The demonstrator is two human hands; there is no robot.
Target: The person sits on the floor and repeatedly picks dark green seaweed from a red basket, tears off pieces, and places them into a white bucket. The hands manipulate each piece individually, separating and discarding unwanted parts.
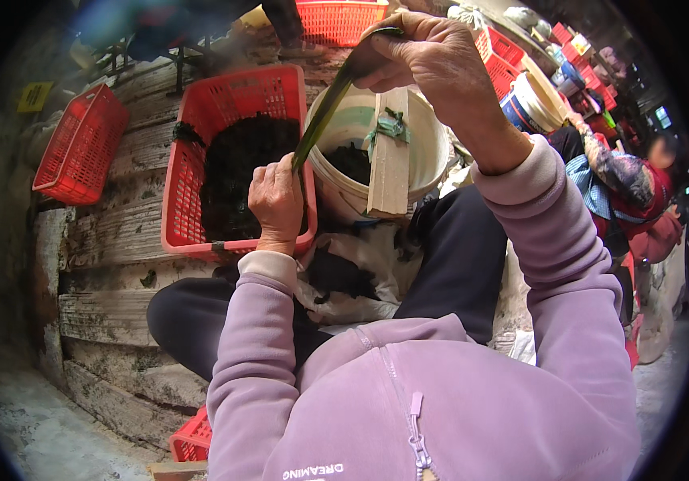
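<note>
A long dark green strip, seemingly seaweed (332, 99), is stretched at a slant between my two hands. My right hand (423, 57) pinches its upper end, raised above a white plastic bucket (432, 129). Lower down, my left hand (277, 201) grips the other end by the right wall of a red plastic basket (239, 84). A dark, wet mass of strips (248, 174) fills much of that basket. Across the bucket's top lies a wooden board (389, 165) with a green strip of cloth or plastic (391, 126) tied round it. Dark pieces (350, 162) lie inside the bucket.
Wooden planks (110, 231) form the floor. Another red basket (83, 144) stands at left, one (341, 21) at the back. White sheeting (395, 258) with dark scraps lies between my legs. A person (627, 186) sits at right, near a second bucket (528, 102).
</note>
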